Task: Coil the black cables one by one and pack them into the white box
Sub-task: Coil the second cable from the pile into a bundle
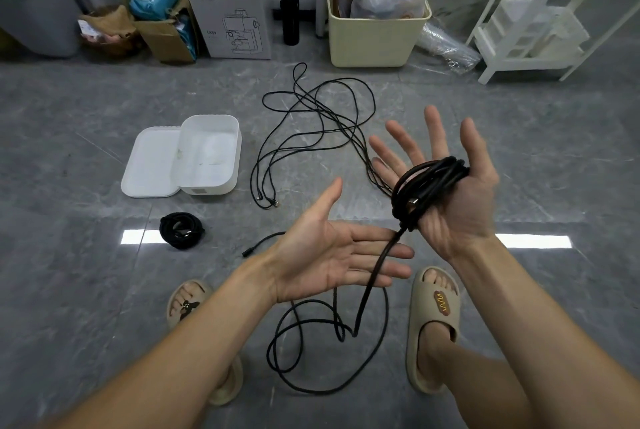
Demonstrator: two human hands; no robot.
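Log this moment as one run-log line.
phase: coiling | right hand: open, cable wound around palm | left hand: open | coiled cable: on floor | white box: empty

Single head-worn wide-angle view, looking forward and steeply down from above the person's own forearms. The left hand and right hand sit close to the lens; the grey floor recedes towards clutter along the far wall, apparently bowed by lens distortion.
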